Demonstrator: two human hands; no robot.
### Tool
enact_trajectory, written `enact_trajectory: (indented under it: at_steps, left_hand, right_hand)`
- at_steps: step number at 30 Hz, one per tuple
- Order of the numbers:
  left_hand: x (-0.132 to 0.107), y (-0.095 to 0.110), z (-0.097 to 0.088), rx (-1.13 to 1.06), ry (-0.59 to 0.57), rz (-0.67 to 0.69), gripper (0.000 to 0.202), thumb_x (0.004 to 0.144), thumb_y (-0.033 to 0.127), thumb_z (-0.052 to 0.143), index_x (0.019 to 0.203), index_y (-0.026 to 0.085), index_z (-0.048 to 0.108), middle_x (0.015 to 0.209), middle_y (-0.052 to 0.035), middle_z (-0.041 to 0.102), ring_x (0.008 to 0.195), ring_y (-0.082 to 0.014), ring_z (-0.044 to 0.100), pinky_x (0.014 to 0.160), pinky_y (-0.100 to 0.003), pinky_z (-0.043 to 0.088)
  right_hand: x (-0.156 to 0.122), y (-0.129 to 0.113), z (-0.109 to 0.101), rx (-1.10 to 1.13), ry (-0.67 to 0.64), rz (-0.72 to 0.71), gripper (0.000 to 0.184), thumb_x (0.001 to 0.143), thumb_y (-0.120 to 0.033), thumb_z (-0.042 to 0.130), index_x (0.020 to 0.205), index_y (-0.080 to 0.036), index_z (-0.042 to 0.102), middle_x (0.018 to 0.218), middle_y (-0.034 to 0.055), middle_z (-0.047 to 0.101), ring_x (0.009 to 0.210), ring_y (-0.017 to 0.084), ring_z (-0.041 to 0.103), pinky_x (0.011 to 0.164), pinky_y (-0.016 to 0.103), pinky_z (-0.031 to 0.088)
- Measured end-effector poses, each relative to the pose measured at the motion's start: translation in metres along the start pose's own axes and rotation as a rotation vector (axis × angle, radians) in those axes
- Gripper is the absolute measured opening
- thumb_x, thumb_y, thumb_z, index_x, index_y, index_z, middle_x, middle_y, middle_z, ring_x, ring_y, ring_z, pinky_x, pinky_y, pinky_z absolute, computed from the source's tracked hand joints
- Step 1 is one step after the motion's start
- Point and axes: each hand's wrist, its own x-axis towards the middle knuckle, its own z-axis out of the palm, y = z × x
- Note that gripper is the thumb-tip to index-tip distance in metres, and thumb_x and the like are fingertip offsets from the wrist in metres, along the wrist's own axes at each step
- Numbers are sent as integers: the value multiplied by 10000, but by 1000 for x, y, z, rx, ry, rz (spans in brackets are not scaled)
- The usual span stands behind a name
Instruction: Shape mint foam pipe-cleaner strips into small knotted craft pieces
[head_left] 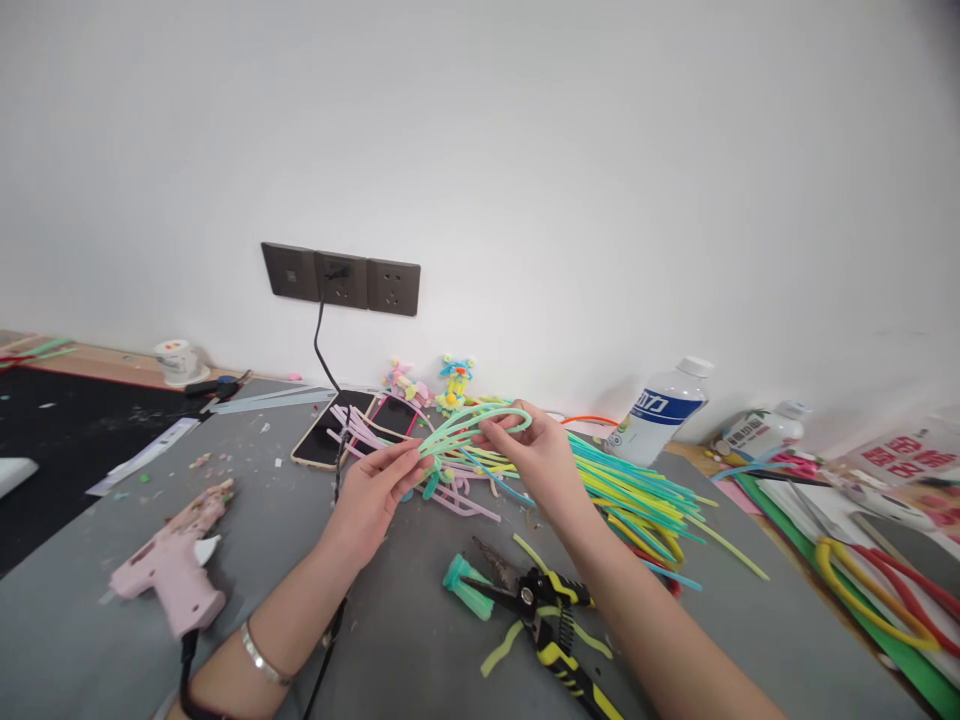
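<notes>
My left hand (382,495) pinches the gathered end of a bunch of mint-green looped pipe cleaners (457,428). On the other side, my right hand (529,445) has thumb and fingers closed on one of the rounded loops. The loops fan out between both hands, above the grey mat. Lilac pipe cleaners (469,508) lie behind and beneath my left hand. A thick pile of yellow and teal pipe cleaners (645,490) spreads out past my right wrist. Below the hands lie black-and-yellow pliers (551,625), their jaws apart, beside a small teal bundle (466,588).
A pink glue gun (172,575) with a black cord lies on the grey mat (300,560) at left. Phones (330,430) and small pipe-cleaner figures (456,380) are near the wall. A bottle (660,415) stands tilted at right. A cable hangs from the wall socket (341,280).
</notes>
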Motion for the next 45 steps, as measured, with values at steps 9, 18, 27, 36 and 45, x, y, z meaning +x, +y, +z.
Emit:
enact_trajectory:
  at_steps: [9,18,27,36,45]
  left_hand:
    - [1,2,-1,-38,79,66,122,678,2,791,753,98,784,695,-29,763,645,-100,732,605,-94,583]
    - [1,2,-1,-58,49,48,140,642,5,814,730,110,782,673,-20,756,643,-104,735,608,-93,585]
    - [0,2,-3,4,-11,35,183,602,65,860,758,111,775,686,-36,756,677,-134,733,679,-168,595]
    - [-4,3,-1,78,-116,-69,231,567,104,894,770,117,783,670,-37,759,623,-120,727,592,-125,576]
    - [-5,0,-6,115,-176,-186,156,613,67,866,726,117,771,671,-50,753,595,-124,716,562,-136,571]
  right_hand:
    - [3,-3,-6,-122,-20,-52,444,692,-568,768,730,-215,501,585,-77,481,440,72,401,430,215,330]
    - [5,5,-4,95,-86,150,417,722,-565,739,843,-194,590,763,-13,598,529,92,503,460,212,388]
    - [10,-6,-16,205,-155,193,373,641,-486,839,664,-175,634,674,-16,629,504,74,480,485,213,405]
    - [11,-10,-19,358,-183,97,285,698,-492,798,693,-230,687,998,37,745,973,214,658,856,327,524]
    - [8,-10,-14,380,-114,78,333,621,-496,848,758,-251,669,927,23,747,995,235,697,806,331,585]
